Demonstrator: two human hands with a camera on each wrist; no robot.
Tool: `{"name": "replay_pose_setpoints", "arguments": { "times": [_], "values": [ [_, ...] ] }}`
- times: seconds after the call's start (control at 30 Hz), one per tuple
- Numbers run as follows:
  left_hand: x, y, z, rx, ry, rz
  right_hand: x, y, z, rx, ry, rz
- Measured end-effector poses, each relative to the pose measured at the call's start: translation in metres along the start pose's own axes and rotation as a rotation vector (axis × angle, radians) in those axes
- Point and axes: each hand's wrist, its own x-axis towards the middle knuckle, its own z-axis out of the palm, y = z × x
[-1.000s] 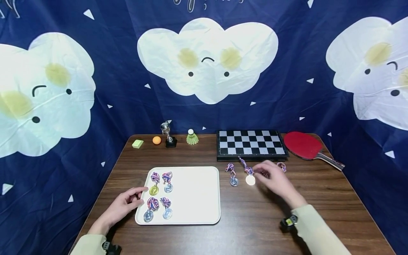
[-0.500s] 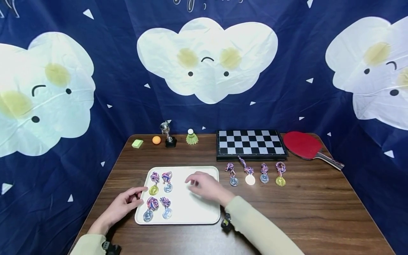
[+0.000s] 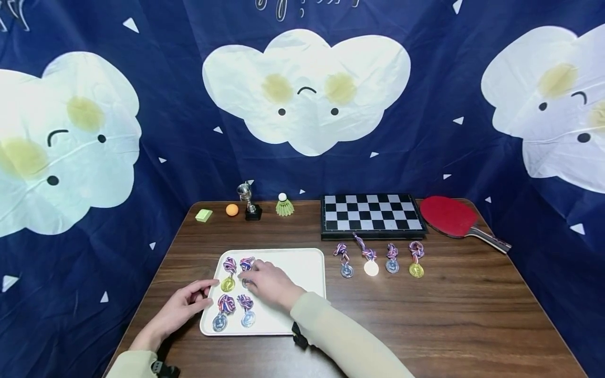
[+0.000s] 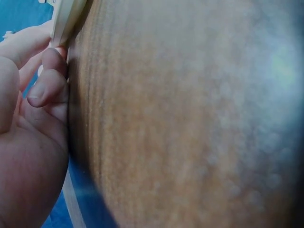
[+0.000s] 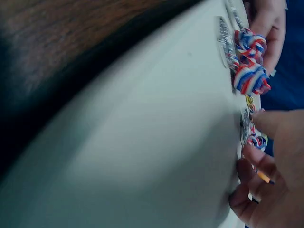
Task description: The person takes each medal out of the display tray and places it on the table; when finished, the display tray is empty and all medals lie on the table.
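One blue backdrop (image 3: pixel 302 173), printed with white clouds (image 3: pixel 307 79), is seen beyond the fingers of the left hand (image 3: pixel 181 304) and the right hand (image 3: pixel 271 283). Wood-grained counter (image 3: pixel 425 325) spread out below both. White tray (image 3: pixel 304 265) placed under the right fingers; its left rim is touched by the left forefinger and thumb, held apart, the other left fingers loosely bent. Checkered board (image 3: pixel 373 212) set beyond and well to the right of the right fingers; red paddle (image 3: pixel 449 216) laid farther right again. Trophy (image 3: pixel 250 202) stood upright straight beyond the right fingers, shuttlecock (image 3: pixel 284 205) slightly to its right.

Silver medal (image 5: pixel 245 124), on the tray, is flanked by bent right fingers and thumb; whether it is pinched cannot be told. Its striped ribbon (image 3: pixel 246 262) is bunched just beyond the fingertips. Gold medal (image 3: pixel 228 284) laid just left of them; two more silver medals (image 3: pixel 248 318) on their near side. Four medals (image 3: pixel 347 270) lined up on the counter, well right of the right fingers. Green block (image 3: pixel 204 215) and orange ball (image 3: pixel 232 210) noted beyond the fingers, to the left of the trophy.
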Motion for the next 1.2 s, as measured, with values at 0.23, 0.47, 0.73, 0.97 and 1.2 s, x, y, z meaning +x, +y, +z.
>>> {"name": "replay_pose_setpoints", "arguments": {
  "times": [0.23, 0.47, 0.73, 0.97, 1.2],
  "values": [
    [0.0, 0.0, 0.002, -0.014, -0.004, -0.003, 0.002, 0.0, 0.006, -0.031, 0.027, 0.028],
    [0.0, 0.003, 0.001, -0.009, -0.001, -0.01, 0.002, 0.0, 0.004, 0.105, 0.003, 0.103],
    [-0.001, 0.005, 0.0, 0.015, 0.01, -0.032, 0.003, 0.005, 0.006, 0.196, 0.059, 0.075],
    [-0.001, 0.002, -0.001, 0.016, 0.01, -0.033, -0.003, 0.013, 0.003, 0.372, 0.086, 0.081],
    [0.0, 0.001, 0.0, -0.001, 0.005, -0.028, -0.017, 0.029, -0.005, 0.545, 0.066, 0.054]
  ]
}}
